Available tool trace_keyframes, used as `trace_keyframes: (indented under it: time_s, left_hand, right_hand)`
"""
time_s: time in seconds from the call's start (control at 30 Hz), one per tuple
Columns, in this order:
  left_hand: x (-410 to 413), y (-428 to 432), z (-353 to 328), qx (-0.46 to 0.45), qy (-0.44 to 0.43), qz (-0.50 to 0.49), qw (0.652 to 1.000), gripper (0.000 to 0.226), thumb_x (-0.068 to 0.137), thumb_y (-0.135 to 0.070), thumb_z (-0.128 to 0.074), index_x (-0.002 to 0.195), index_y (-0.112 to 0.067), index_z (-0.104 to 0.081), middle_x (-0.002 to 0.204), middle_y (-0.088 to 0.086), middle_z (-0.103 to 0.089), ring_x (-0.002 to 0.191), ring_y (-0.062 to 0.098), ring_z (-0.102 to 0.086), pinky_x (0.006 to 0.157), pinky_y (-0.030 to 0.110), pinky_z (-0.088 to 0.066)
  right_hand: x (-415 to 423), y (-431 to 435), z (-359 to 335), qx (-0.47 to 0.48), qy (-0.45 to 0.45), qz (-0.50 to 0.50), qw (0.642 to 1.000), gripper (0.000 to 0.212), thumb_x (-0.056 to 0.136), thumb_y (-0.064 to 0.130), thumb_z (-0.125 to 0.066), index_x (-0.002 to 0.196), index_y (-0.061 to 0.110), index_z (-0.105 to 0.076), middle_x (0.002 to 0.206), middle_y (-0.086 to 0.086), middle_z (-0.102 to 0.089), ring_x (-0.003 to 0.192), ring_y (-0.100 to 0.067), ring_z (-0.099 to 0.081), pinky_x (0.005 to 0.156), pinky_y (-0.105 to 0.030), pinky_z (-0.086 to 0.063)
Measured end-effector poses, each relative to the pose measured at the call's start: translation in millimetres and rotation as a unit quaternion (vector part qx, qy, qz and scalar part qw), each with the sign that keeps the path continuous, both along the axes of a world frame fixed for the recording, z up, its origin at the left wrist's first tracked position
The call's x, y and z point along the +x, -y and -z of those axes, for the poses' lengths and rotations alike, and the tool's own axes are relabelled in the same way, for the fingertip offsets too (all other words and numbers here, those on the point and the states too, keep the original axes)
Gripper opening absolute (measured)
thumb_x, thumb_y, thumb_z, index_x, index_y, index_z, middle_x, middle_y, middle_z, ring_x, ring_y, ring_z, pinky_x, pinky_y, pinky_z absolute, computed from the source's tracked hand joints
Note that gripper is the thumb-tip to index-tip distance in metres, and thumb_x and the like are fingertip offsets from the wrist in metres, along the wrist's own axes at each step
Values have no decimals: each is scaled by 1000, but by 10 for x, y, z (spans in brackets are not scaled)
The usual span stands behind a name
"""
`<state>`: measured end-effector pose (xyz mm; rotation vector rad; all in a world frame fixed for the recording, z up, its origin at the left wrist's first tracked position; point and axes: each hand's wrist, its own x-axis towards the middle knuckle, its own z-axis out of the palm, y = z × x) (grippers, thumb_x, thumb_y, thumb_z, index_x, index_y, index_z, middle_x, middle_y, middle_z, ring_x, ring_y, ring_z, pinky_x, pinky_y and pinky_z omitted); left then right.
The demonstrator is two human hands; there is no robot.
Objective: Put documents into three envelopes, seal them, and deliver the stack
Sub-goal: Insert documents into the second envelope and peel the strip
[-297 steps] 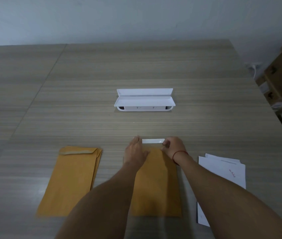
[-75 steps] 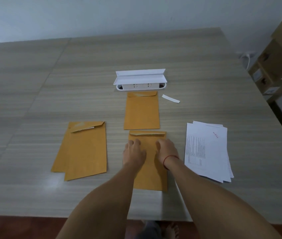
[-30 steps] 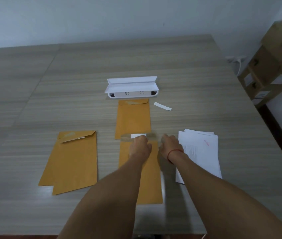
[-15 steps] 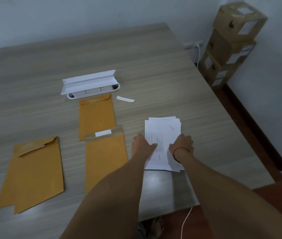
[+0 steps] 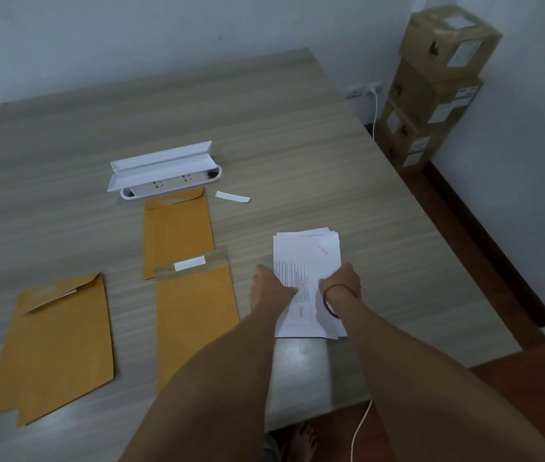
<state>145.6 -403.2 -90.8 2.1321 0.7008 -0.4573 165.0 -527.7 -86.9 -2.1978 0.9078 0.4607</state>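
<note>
Our left hand [image 5: 269, 290] and right hand [image 5: 342, 283] rest on the stack of white printed paper sheets [image 5: 307, 258] at 3 o'clock on the grey wood-grain table [image 5: 297, 145]; whether the fingers pinch a sheet we cannot tell. At 9 o'clock of the stack lies a brown paper envelope with its flap open [image 5: 194, 321], a white strip [image 5: 189, 263] on the flap.

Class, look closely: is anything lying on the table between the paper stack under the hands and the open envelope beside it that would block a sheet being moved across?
Nothing visible does. Bare table separates the paper stack from the open envelope; only the left hand lies there.
</note>
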Motion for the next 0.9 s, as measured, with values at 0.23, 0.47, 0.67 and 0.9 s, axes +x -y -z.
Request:
trace_keyframes:
  time_s: [0.23, 0.47, 0.67, 0.9]
  left_hand:
    - [9, 68, -6, 11, -1, 4, 1000, 56, 72, -13, -82, 114, -5, -47, 115, 10, -56, 103, 27, -62, 74, 30, -51]
    - [4, 82, 67, -6, -13, 20, 1000, 45, 76, -17, -77, 113, -4, -55, 114, 10, -64, 104, 28, -65, 85, 37, -57]
    - [-10, 105, 30, -1, -11, 32, 999, 39, 87, -13, -65, 120, -2, -47, 121, 14, -58, 112, 32, -59, 91, 39, -53]
    - [-108, 98, 30, 138, 38, 95, 985, 46, 93, -21, -59, 132, -3, -41, 135, 11, -40, 127, 27, -39, 106, 36, -36]
  right_hand:
    - [-89, -18, 26, -52, 1, -17, 999, 59, 82, 24, -73, 130, 4, -45, 137, -18, -43, 127, -32, -44, 104, -42, -43]
    - [-111, 50, 25, 52, 5, 57, 997, 66, 74, 11, -79, 128, 2, -41, 130, -18, -55, 118, -37, -57, 96, -41, -48]
    - [-155, -2, -29, 8, 19, 42, 999, 60, 79, 16, -75, 128, 5, -42, 131, -15, -54, 118, -35, -56, 95, -42, -48]
    - [-194, -46, 0, 70, 51, 28, 996, 40, 84, 8, -66, 121, 4, -50, 125, -15, -59, 111, -34, -60, 86, -35, -49]
